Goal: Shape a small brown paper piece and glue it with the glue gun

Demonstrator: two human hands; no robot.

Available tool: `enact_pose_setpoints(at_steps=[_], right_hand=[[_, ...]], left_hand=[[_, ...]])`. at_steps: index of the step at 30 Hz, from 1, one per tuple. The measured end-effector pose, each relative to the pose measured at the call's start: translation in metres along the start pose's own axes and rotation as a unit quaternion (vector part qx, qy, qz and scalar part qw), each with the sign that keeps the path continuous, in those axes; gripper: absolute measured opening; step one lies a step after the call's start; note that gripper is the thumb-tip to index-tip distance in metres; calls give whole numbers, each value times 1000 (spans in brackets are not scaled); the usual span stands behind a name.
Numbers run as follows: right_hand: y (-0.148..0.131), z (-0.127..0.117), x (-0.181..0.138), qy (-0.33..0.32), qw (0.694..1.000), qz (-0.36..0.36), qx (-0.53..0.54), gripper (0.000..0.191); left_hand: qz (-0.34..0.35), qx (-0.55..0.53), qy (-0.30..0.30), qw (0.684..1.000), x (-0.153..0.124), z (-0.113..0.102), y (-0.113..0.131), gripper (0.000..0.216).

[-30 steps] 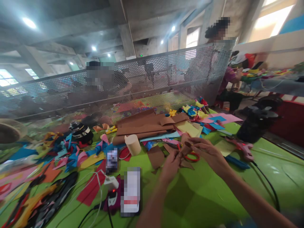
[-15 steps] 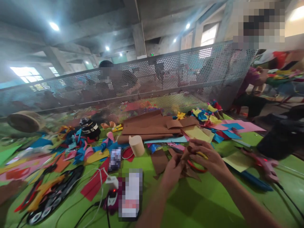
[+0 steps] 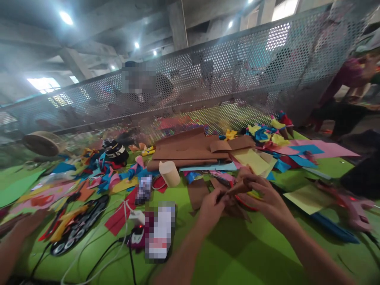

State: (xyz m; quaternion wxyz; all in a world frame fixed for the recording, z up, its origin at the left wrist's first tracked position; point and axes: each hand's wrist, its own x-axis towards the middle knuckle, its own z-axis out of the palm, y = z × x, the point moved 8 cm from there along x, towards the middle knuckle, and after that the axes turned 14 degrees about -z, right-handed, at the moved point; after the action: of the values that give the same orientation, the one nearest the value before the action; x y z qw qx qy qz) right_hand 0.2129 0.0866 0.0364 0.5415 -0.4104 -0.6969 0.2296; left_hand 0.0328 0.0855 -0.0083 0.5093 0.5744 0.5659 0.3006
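My left hand (image 3: pixel 212 206) and my right hand (image 3: pixel 263 194) meet over the green table (image 3: pixel 237 253), both pinched on a small brown paper piece (image 3: pixel 234 189) held between them. Under my right hand lie red-handled scissors (image 3: pixel 247 204). More brown paper scraps (image 3: pixel 197 192) lie flat just left of my hands. A cream paper roll (image 3: pixel 169 173) stands upright behind them.
Brown sheets (image 3: pixel 190 150) and coloured paper scraps (image 3: pixel 267 136) pile up at the back before a perforated metal screen (image 3: pixel 208 79). A pink glue gun (image 3: pixel 354 204) lies right. Phones, cables and a charger (image 3: pixel 139 217) lie left. Another person's hand (image 3: pixel 26 223) rests at far left.
The view has swung left and down. My hands stay together on the brown piece, turning it slightly. Another person's hand has come into view at the left.
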Motion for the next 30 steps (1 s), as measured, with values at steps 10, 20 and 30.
enact_pose_setpoints(at_steps=[10,20,30], right_hand=[[6,8,3,-66,997,-50,-4,17],[3,9,4,-63,997,-44,3,13],[-1,9,2,-83,995,2,64,16]], left_hand=[[-9,-49,-26,998,2,2,1,31],[-69,-145,-62,985,2,13,-5,50],[-113,-281,-90,949,3,21,-16,47]])
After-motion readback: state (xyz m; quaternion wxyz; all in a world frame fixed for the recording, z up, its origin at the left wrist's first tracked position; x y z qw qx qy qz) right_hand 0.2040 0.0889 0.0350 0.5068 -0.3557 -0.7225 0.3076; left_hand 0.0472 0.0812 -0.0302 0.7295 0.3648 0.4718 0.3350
